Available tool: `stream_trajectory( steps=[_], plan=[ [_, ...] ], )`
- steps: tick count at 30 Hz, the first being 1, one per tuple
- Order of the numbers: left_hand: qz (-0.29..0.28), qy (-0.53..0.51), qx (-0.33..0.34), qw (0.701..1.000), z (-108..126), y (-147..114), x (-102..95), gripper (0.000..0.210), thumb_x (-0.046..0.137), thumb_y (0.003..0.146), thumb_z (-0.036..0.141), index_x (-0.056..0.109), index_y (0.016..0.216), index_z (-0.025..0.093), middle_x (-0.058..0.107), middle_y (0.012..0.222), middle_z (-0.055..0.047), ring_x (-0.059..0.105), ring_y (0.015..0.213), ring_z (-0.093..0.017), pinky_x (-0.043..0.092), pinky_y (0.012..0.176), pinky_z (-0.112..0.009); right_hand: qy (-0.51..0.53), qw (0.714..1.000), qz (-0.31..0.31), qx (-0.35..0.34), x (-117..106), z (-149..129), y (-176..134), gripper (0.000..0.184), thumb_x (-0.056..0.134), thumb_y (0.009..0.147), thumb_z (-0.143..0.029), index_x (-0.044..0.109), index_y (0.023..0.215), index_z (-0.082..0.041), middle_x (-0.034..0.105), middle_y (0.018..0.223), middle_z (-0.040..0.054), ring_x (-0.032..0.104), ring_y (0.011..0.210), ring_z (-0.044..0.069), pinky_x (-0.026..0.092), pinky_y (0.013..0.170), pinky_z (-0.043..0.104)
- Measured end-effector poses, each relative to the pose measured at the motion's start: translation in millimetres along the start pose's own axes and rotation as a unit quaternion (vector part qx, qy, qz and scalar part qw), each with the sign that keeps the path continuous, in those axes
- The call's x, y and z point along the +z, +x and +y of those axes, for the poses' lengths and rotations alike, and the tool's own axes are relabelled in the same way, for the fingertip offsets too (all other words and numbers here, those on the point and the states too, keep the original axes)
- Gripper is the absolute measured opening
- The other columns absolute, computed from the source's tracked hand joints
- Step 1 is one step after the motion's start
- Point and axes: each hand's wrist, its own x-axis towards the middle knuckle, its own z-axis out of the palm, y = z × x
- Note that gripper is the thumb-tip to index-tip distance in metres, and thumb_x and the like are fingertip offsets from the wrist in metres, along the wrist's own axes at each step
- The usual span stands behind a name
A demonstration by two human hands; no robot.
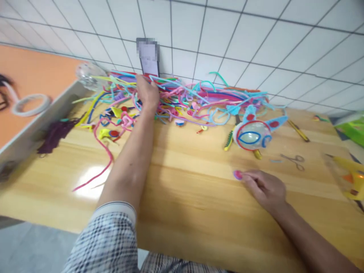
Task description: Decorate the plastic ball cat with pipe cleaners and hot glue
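My left hand (148, 94) reaches into a tangled heap of coloured pipe cleaners (199, 94) along the wall. Its fingertips are hidden or blurred among them, so I cannot tell whether it grips any. My right hand (264, 187) is closed in a pinch on a small round pink and purple piece (237, 174), which looks like a coiled pipe cleaner. Beyond that hand lies a clear ball (254, 135) with a red ring, a blue eye outline and two light blue pointed ears with red spots. A long pink pipe cleaner (109, 151) trails across the table beside my left forearm.
Scissors (294, 161), a yellow pen-like tool (298, 131) and green-handled pliers (229, 139) lie on the wooden table. At the right is a yellow glue gun (356, 182). A phone (149, 58) leans on the tiled wall; white tape (31, 105) lies at left.
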Motion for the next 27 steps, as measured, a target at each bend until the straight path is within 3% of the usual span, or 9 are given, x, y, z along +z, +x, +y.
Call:
stream_trajectory(
  steps=[1, 4, 6, 8, 14, 17, 22, 27],
  plan=[
    [0.044, 0.011, -0.065, 0.997, 10, -3, -0.9, 0.040, 0.026, 0.124, 0.048, 0.058, 0.136, 0.027, 0.071, 0.137, -0.007, 0.051, 0.134, -0.031, 0.040, 0.125, -0.056, 0.004, 1.000, 0.001, -0.010, 0, 1, 1, 0.029, 0.064, 0.108, -0.040, 0.085, 0.090, -0.030, 0.090, 0.085, 0.0013, 0.085, 0.067, 0.023, 0.063, 0.061, 0.031],
    [0.014, 0.017, -0.030, 0.999, 41, -14, -3.7, 0.036, 0.047, 0.120, 0.042, 0.062, 0.150, 0.027, 0.060, 0.166, -0.007, 0.044, 0.155, -0.032, 0.039, 0.130, -0.055, 0.007, 0.999, 0.011, -0.038, 1, 1, 5, 0.028, 0.065, 0.108, -0.037, 0.085, 0.090, -0.030, 0.090, 0.085, 0.0001, 0.085, 0.066, 0.022, 0.063, 0.059, 0.029],
    [-0.030, 0.030, -0.002, 0.999, 57, -22, -5.3, 0.037, 0.052, 0.114, 0.029, 0.069, 0.146, 0.024, 0.066, 0.162, -0.011, 0.051, 0.153, -0.036, 0.042, 0.128, -0.057, 0.002, 0.998, 0.022, -0.053, 1, 0, 6, 0.028, 0.065, 0.108, -0.035, 0.085, 0.090, -0.030, 0.090, 0.085, -0.0003, 0.086, 0.068, 0.023, 0.064, 0.060, 0.029],
    [-0.067, 0.047, 0.002, 0.997, 66, -29, -5.5, 0.036, 0.050, 0.109, 0.022, 0.077, 0.132, 0.021, 0.077, 0.146, -0.015, 0.061, 0.145, -0.037, 0.047, 0.123, -0.055, -0.003, 0.997, 0.031, -0.071, 0, -1, 8, 0.028, 0.064, 0.108, -0.033, 0.085, 0.091, -0.030, 0.090, 0.085, -0.0005, 0.087, 0.068, 0.022, 0.065, 0.060, 0.028],
    [-0.061, 0.068, -0.016, 0.996, 62, -35, -3.3, 0.036, 0.051, 0.102, 0.017, 0.086, 0.108, 0.021, 0.085, 0.127, -0.015, 0.071, 0.131, -0.037, 0.055, 0.117, -0.051, -0.006, 0.995, 0.044, -0.088, 2, -2, 8, 0.028, 0.063, 0.110, -0.031, 0.084, 0.091, -0.030, 0.090, 0.084, -0.0002, 0.086, 0.065, 0.022, 0.064, 0.057, 0.028],
    [-0.051, 0.071, -0.030, 0.996, 63, -39, -4.5, 0.039, 0.050, 0.100, 0.015, 0.086, 0.114, 0.025, 0.084, 0.130, -0.013, 0.069, 0.134, -0.039, 0.056, 0.117, -0.054, -0.005, 0.994, 0.048, -0.102, 3, 0, 8, 0.024, 0.065, 0.109, -0.029, 0.083, 0.093, -0.030, 0.090, 0.084, -0.0007, 0.086, 0.064, 0.022, 0.065, 0.058, 0.028],
    [-0.071, 0.116, -0.027, 0.990, 71, -46, -5.4, 0.045, 0.049, 0.099, 0.010, 0.076, 0.135, 0.018, 0.075, 0.145, -0.019, 0.064, 0.142, -0.042, 0.052, 0.120, -0.058, -0.009, 0.994, 0.044, -0.104, 3, 4, 7, 0.021, 0.066, 0.108, -0.029, 0.082, 0.094, -0.030, 0.090, 0.087, -0.0024, 0.087, 0.067, 0.022, 0.067, 0.061, 0.028],
    [-0.036, 0.103, -0.024, 0.994, 75, -46, -7.1, 0.043, 0.048, 0.101, 0.012, 0.077, 0.130, 0.026, 0.074, 0.144, -0.016, 0.064, 0.140, -0.041, 0.053, 0.116, -0.059, -0.007, 0.996, 0.034, -0.079, 3, 6, 5, 0.024, 0.066, 0.108, -0.033, 0.083, 0.092, -0.030, 0.090, 0.086, -0.0017, 0.087, 0.068, 0.023, 0.067, 0.062, 0.029]
  ],
)
